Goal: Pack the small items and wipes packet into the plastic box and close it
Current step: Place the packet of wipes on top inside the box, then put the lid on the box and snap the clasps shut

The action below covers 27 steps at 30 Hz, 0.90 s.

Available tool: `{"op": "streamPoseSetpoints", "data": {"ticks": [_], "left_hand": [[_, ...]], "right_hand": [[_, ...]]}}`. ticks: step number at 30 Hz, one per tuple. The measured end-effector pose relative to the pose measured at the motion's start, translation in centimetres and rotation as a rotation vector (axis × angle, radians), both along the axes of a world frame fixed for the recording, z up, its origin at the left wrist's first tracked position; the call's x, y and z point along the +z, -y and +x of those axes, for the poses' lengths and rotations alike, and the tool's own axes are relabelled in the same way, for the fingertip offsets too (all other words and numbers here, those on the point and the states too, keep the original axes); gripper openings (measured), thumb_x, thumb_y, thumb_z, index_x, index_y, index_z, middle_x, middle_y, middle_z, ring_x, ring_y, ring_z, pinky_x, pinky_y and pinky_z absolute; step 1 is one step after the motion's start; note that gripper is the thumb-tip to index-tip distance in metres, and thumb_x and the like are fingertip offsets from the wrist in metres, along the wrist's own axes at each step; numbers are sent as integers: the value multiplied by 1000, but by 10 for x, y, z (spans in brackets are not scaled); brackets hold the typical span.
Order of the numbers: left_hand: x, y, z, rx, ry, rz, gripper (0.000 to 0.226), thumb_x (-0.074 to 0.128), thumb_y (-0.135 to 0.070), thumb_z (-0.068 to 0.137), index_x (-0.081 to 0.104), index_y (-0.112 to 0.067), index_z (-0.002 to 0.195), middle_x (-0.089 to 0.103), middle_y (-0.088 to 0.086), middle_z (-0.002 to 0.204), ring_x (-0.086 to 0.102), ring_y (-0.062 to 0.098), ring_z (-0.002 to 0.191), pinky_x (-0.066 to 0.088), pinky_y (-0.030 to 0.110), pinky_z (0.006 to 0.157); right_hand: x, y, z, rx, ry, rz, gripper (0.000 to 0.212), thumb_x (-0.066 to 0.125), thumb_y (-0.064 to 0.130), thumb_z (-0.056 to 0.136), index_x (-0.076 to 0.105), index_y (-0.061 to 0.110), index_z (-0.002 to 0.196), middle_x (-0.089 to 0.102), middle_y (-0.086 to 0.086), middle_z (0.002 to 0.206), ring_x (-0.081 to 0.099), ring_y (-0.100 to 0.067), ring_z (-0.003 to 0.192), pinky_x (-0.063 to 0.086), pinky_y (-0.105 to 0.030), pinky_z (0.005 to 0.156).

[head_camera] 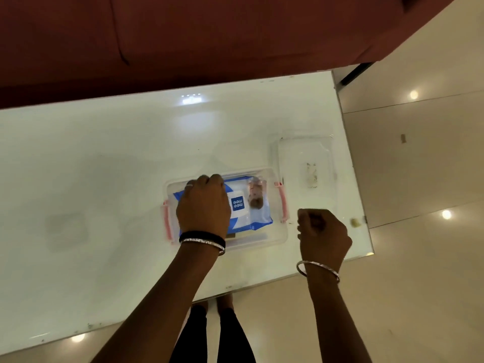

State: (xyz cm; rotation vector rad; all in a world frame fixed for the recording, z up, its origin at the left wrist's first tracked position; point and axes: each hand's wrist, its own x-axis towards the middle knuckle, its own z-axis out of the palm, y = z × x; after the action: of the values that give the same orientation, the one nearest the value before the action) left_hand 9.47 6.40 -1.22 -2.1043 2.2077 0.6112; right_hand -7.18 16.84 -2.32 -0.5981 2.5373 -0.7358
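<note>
Inside clear box (277, 239), blue wipes packet (258, 218)

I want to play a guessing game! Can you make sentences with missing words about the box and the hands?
1. The blue wipes packet lies inside the clear plastic ____.
2. The clear lid lies on the table, so the box is still ____.
3. The latches at the two ends of the box are coloured ____.
4. The left hand is over the box, while the right hand is curled into a ____.

Missing words: box; open; pink; fist
</note>
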Motion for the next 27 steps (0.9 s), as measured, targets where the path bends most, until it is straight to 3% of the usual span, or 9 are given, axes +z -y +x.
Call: {"op": "streamPoseSetpoints", "data": {"ticks": [2, 3, 7, 12, 15, 18, 21, 25, 27], "left_hand": [[0, 17, -21, -60, -128, -22, 21, 47, -24, 95, 66, -17, 98, 68, 7, 93, 60, 28, 92, 46, 35, 75], [-1, 25, -33, -99, -172, -34, 22, 46, -24, 95, 66, -17, 99, 68, 7, 95, 59, 28, 94, 46, 36, 77], [-19, 61, -86, -222, -284, 2, 25, 44, -21, 95, 64, -15, 108, 66, 7, 106, 57, 28, 104, 46, 36, 84], [-56, 98, -139, -344, -231, 344, 45, 41, -22, 98, 39, -12, 141, 48, 13, 140, 44, 32, 130, 37, 38, 104], [-69, 112, -164, -434, -179, 488, 58, 39, -23, 98, 17, -13, 151, 33, 13, 153, 34, 31, 139, 30, 38, 111], [-78, 122, -176, -409, -166, 531, 60, 39, -23, 97, 15, -12, 152, 30, 14, 155, 30, 31, 142, 27, 37, 114], [-81, 123, -178, -371, -190, 460, 55, 40, -19, 96, 28, -16, 149, 38, 11, 151, 36, 29, 138, 31, 37, 112], [-74, 126, -168, -344, -207, 437, 53, 40, -20, 95, 32, -23, 148, 40, 8, 151, 38, 29, 137, 31, 37, 113], [-65, 131, -157, -292, -276, 412, 51, 41, -24, 97, 34, -25, 147, 42, 8, 149, 39, 29, 136, 31, 37, 113]], "right_hand": [[-10, -11, -22, -240, 141, -5, 5, 70, 24, 85, 72, 20, 83, 74, -5, 76, 73, -26, 76, 59, -47, 81], [-16, -16, -32, -363, 216, -6, 6, 69, 21, 86, 72, 16, 88, 73, -7, 77, 72, -27, 77, 59, -48, 82], [-42, -30, -58, -647, 506, 0, 29, 70, 14, 87, 66, 1, 113, 63, -7, 70, 61, -21, 67, 57, -35, 65], [-68, -30, -61, -768, 755, -24, 31, 71, 17, 89, 63, 0, 113, 64, -12, 84, 65, -23, 72, 57, -33, 60], [-83, -26, -65, -793, 748, -58, 28, 73, 18, 88, 62, 0, 105, 62, -13, 75, 62, -22, 63, 56, -31, 57], [-94, -22, -68, -803, 696, -58, 18, 74, 14, 86, 63, 0, 84, 60, -12, 64, 57, -21, 52, 54, -30, 53], [-97, -19, -73, -796, 656, -12, 22, 72, 4, 85, 61, 4, 66, 62, -15, 65, 60, -26, 57, 60, -43, 77], [-89, -20, -80, -780, 632, -70, 5, 71, -6, 84, 66, -7, 84, 62, -13, 69, 62, -25, 60, 59, -39, 77], [-79, -22, -81, -744, 574, -128, 12, 70, -5, 84, 66, -7, 96, 64, -12, 71, 64, -24, 59, 59, -35, 69]]}}
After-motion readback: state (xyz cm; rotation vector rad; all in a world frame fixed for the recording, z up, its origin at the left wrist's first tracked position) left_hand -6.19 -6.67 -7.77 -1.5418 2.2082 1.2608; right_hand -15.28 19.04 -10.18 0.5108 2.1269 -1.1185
